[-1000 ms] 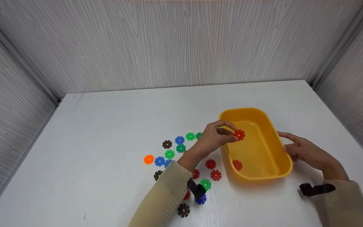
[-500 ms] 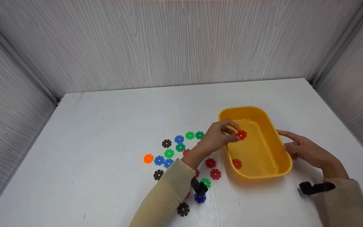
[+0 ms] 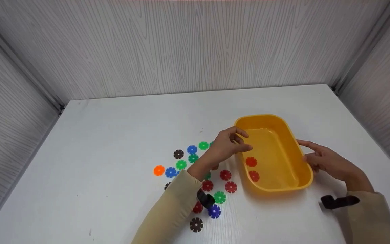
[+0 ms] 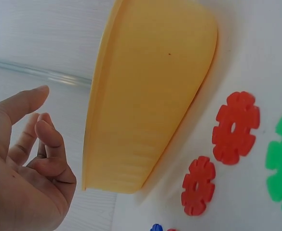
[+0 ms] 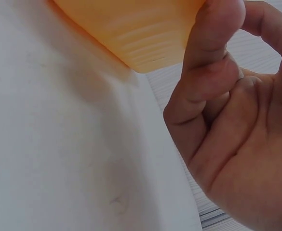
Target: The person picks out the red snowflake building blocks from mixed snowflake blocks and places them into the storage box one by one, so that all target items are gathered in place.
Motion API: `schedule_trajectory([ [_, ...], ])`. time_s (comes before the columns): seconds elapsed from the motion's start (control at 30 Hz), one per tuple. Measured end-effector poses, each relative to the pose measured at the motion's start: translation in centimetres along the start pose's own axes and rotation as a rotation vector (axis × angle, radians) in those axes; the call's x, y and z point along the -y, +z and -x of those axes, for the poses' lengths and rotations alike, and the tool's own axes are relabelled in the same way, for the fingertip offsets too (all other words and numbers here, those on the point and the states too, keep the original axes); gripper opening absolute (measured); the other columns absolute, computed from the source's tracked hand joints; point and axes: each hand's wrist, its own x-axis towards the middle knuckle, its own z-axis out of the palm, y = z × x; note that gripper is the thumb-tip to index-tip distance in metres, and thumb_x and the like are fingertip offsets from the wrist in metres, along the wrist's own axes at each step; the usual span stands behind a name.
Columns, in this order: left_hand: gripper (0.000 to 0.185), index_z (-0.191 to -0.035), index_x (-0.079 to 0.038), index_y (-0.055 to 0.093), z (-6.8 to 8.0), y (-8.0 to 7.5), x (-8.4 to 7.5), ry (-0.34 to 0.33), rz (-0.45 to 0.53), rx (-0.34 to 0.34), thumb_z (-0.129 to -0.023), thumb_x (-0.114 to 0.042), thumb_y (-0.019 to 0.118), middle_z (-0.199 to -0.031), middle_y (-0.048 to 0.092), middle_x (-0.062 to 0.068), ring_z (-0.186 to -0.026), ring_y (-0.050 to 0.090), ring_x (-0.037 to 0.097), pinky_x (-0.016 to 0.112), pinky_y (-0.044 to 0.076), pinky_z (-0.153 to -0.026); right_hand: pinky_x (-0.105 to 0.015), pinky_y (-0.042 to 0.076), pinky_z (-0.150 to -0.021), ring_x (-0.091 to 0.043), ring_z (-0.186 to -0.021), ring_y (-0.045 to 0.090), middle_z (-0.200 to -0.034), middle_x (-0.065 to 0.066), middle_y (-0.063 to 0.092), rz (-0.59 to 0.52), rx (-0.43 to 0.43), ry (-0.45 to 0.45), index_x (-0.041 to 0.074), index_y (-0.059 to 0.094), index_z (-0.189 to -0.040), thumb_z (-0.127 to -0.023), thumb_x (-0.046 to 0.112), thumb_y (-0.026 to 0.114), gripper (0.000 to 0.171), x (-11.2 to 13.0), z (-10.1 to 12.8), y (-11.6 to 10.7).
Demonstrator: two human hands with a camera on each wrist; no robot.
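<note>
My left hand (image 3: 230, 144) hovers over the left rim of a yellow plastic basin (image 3: 284, 159), thumb and index finger apart, holding nothing. In the left wrist view, this hand (image 4: 32, 159) is beside the basin's outer wall (image 4: 145, 96). Inside the basin lie two red snowflake discs, one farther back (image 3: 251, 161) and one nearer (image 3: 254, 176). My right hand (image 3: 330, 162) touches the basin's right outer side with index finger and thumb, the other fingers curled under. The right wrist view shows that hand (image 5: 237, 110) against the basin wall (image 5: 150, 33).
Several snowflake discs lie left of the basin, including an orange disc (image 3: 159, 170), a light green disc (image 3: 219, 197), a dark blue disc (image 3: 214, 211) and a brown disc (image 3: 196, 224). My left forearm covers some. A wood-grain panel (image 3: 195, 47) stands behind the white table (image 3: 113, 142).
My left hand has let go of the red snowflake disc, which now lies in the basin beside the other. The hand has drawn back slightly left. My right hand stays at the basin.
</note>
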Motion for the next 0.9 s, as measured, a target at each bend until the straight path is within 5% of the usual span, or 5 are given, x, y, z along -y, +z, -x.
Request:
schedule_trajectory([
  [0.2, 0.031, -0.11, -0.014, 0.06, 1.5, -2.1, 0.3, 0.09, -0.019, 0.058, -0.084, -0.022, 0.074, -0.091, 0.06, 0.002, -0.078, 0.054, 0.016, 0.034, 0.053, -0.076, -0.028, 0.045, -0.057, -0.023, -0.059, 0.043, -0.067, 0.003, 0.052, -0.004, 0.002, -0.001, 0.005, 0.024, -0.151, -0.101, 0.015, 0.046, 0.055, 0.3, 0.0, 0.0],
  [0.4, 0.036, -0.115, -0.014, 0.059, 3.2, -4.4, 1.2, 0.072, -0.045, 0.048, -0.085, -0.024, 0.074, -0.094, 0.061, 0.004, -0.081, 0.056, 0.015, 0.039, 0.055, -0.087, -0.028, 0.046, -0.058, -0.022, -0.059, 0.045, -0.068, 0.004, 0.053, 0.018, 0.006, 0.0, 0.006, 0.025, -0.15, -0.101, 0.016, 0.046, 0.054, 0.3, 0.1, -0.1],
  [0.9, 0.049, -0.122, -0.011, 0.056, 7.2, -9.8, 2.9, 0.01, -0.438, 0.124, -0.081, -0.028, 0.077, -0.103, 0.063, 0.01, -0.086, 0.054, 0.019, 0.028, 0.051, -0.073, -0.028, 0.046, -0.059, -0.021, -0.06, 0.046, -0.069, 0.003, 0.054, 0.035, -0.001, 0.038, 0.006, 0.021, -0.152, -0.1, 0.017, 0.048, 0.059, 0.3, 0.2, 0.0],
])
